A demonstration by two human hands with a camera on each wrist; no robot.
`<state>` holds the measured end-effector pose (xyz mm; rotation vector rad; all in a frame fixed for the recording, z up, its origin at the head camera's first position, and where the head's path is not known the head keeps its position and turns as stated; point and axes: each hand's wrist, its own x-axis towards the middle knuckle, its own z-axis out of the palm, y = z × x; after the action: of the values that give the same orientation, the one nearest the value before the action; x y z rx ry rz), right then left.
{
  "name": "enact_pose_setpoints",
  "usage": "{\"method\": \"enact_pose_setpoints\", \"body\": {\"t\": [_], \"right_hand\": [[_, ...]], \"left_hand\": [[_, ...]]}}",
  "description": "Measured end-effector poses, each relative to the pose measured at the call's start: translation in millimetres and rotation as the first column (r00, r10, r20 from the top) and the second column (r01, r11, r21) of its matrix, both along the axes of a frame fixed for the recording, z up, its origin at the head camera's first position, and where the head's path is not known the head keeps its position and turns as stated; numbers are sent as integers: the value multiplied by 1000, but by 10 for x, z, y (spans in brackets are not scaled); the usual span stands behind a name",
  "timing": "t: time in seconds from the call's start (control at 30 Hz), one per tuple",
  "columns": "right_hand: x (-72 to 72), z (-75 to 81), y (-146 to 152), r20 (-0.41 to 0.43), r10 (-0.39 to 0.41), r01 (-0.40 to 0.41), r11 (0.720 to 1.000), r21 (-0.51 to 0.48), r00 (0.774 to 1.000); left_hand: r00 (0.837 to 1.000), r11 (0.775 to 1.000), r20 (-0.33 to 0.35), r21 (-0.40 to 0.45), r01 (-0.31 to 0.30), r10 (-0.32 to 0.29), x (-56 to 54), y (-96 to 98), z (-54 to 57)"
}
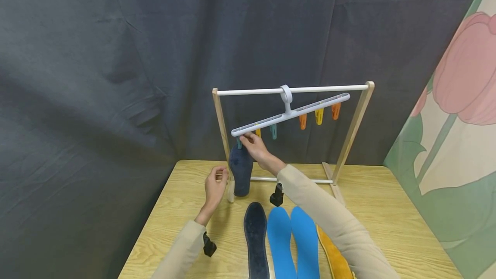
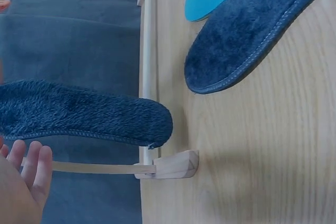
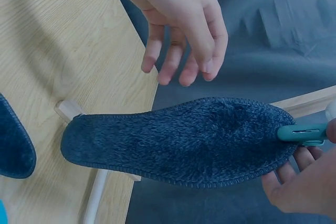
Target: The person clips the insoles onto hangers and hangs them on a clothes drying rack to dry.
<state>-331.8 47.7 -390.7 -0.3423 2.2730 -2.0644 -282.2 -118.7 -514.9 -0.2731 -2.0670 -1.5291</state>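
A dark blue fuzzy insole [image 1: 241, 171] hangs upright from a teal clothespin [image 3: 302, 132] at the low left end of a white clip hanger [image 1: 271, 120]. My right hand [image 1: 257, 149] pinches this clothespin by its upper part, with the other fingers behind the insole's top edge in the right wrist view. Beside the insole, on its left, my left hand [image 1: 216, 186] is raised with relaxed, slightly bent fingers and nothing in them. A matching dark blue insole [image 1: 255, 240] lies on the table below.
The hanger tilts from the white rail [image 1: 248, 92] of a wooden-sided rack [image 1: 352, 132]. Orange, yellow and teal clothespins [image 1: 319, 116] dangle along it. Two blue insoles [image 1: 280, 240] and an orange-yellow insole [image 1: 335, 255] lie on the wooden table [image 1: 391, 223], partly under my right sleeve.
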Motion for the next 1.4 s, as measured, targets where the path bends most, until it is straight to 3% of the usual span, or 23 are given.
{"method": "enact_pose_setpoints", "body": {"t": [0.17, 0.37, 0.7, 0.93, 1.23, 1.4], "right_hand": [[-11, -19, 19, -2, -10, 10, 1000, 24, 1000], [-28, -53, 54, 26, -21, 19, 998, 58, 999], [-25, -83, 77, 54, -32, 28, 997, 69, 998], [-22, -119, 97, 77, -39, 33, 997, 74, 996], [-21, -147, 145, 81, -37, 32, 997, 67, 996], [-18, -160, 167, 102, -30, 23, 997, 69, 994]], "left_hand": [[1000, 1000, 18, 4, -4, 4, 13, 9, -64], [996, 998, 82, 48, 42, -46, 41, 23, -127], [997, 999, 71, 38, 34, -36, 59, 23, -159], [993, 997, 103, 63, 48, -54, 75, 33, -193], [988, 998, 141, 44, 51, -57, 77, 67, -251], [983, 998, 175, -21, 56, -51, 90, 70, -278]]}}
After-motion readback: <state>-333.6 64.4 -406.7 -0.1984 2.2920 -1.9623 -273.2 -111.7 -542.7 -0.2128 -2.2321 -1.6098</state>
